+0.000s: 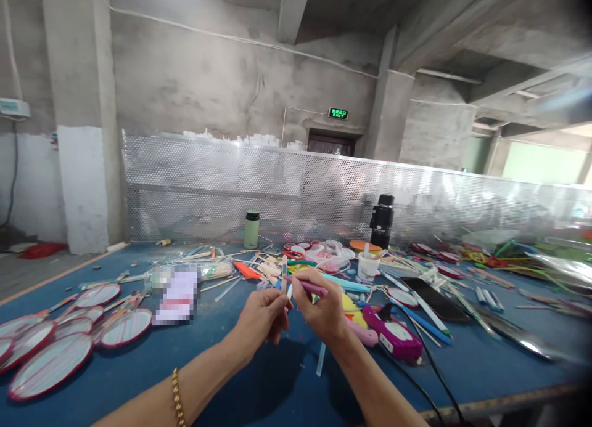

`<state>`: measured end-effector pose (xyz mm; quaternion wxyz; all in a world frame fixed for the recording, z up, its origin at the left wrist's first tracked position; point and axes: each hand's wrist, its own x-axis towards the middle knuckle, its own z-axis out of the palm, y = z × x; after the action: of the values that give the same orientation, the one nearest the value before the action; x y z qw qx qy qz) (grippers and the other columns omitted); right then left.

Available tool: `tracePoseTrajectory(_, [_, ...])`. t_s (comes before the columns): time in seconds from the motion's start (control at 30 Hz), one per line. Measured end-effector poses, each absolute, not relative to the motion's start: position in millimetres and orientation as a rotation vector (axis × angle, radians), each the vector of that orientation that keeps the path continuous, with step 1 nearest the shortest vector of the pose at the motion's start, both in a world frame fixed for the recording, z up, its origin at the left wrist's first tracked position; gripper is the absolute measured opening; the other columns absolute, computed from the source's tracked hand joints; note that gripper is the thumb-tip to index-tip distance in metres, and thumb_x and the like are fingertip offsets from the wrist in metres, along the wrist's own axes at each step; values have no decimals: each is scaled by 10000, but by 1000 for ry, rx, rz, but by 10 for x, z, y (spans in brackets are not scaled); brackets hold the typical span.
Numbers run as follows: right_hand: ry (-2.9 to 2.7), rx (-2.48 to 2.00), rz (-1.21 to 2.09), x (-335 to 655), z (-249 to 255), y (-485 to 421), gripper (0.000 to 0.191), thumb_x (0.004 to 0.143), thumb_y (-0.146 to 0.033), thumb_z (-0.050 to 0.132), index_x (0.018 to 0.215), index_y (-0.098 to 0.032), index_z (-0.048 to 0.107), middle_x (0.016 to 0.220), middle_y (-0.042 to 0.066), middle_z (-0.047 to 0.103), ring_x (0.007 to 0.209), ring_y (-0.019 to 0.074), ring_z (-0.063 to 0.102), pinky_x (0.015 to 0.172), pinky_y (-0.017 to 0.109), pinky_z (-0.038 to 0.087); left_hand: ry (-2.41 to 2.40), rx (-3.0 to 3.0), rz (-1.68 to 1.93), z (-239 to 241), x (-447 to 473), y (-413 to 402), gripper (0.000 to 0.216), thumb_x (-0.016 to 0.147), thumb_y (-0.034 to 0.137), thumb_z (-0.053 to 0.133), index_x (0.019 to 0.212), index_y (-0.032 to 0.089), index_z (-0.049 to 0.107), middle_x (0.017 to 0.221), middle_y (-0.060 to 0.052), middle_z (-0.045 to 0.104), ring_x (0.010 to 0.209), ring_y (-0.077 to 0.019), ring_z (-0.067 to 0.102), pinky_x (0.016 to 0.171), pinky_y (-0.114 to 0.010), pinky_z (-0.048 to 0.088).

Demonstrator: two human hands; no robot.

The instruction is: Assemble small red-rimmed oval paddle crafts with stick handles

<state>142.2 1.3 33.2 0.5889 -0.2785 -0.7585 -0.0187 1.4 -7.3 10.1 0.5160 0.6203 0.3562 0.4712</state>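
Well, my left grip is closed on a thin pale stick, standing it nearly upright over the blue surface. My right grip is closed around a purple pen, tipped so its left end is close to the stick. I think I hold them together in front of me so I can see small parts well. The white cup stands to the far right of them, maybe for easy reach. My fingers hide the stick's low part, and I can't tell if the pen touches it. My right grip covers some of a yellow thing. On the left, blocky squares blur a pale flat thing.
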Motion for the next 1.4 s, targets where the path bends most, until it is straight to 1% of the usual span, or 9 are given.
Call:
tracePoseTrajectory(0.13, [-1778,-672,-45,1420,334,9,104,852,-181,554,791,-192,637,674,3,632,566,118,535,549,239,414,856,1495,1125,85,16,-56,402,771,549,538,698,154,551,455,28,550,302,-73,456,334,-171,236])
tracePoseTrajectory(0.3, [-1746,-651,-54,1416,342,22,102,850,-173,553,788,-193,632,692,6,637,602,125,558,582,239,430,849,1479,1116,67,17,-30,369,764,518,540,748,151,565,496,16,586,302,-71,460,328,-168,246])
tracePoseTrajectory(0.4, [-1769,-659,-38,1415,346,25,104,849,-175,552,788,-190,634,681,3,632,568,115,535,551,233,419,863,1487,1115,72,15,-36,376,767,523,536,727,150,557,480,20,569,301,-69,459,329,-167,243])
tracePoseTrajectory(0.6, [-1767,-655,-37,1416,345,6,103,850,-183,555,800,-189,644,695,7,644,580,119,550,566,236,427,860,1490,1121,80,10,-52,374,768,521,536,724,150,558,483,17,573,302,-70,460,330,-170,241])
tracePoseTrajectory(0.8, [-1762,-653,-45,1416,349,1,118,850,-176,547,765,-185,628,693,14,644,612,129,571,596,244,438,855,1494,1121,72,18,-52,388,776,535,535,715,152,552,478,21,566,303,-71,457,332,-174,242])
tracePoseTrajectory(0.93, [-1786,-682,-43,1421,351,-2,118,855,-187,542,772,-189,627,694,13,642,584,124,550,567,244,427,838,1503,1121,70,17,-56,392,786,539,527,702,156,543,457,31,543,305,-71,450,334,-176,247])
tracePoseTrajectory(1.1, [-1747,-671,-58,1422,341,0,101,845,-176,549,779,-191,625,685,8,630,584,123,545,578,243,432,856,1503,1108,67,14,-49,351,790,502,524,743,156,556,502,22,582,311,-66,458,337,-169,253])
tracePoseTrajectory(1.23, [-1782,-682,-40,1425,335,10,109,848,-178,547,775,-188,628,702,14,647,591,126,556,564,240,427,866,1500,1109,58,14,-50,370,791,519,522,729,155,551,493,25,570,308,-67,451,333,-171,257])
tracePoseTrajectory(1.4, [-1744,-668,-65,1423,347,8,120,851,-177,544,765,-184,628,698,16,645,588,123,553,580,243,435,837,1491,1112,51,11,-57,348,788,498,536,740,154,561,504,26,574,311,-68,454,331,-174,251])
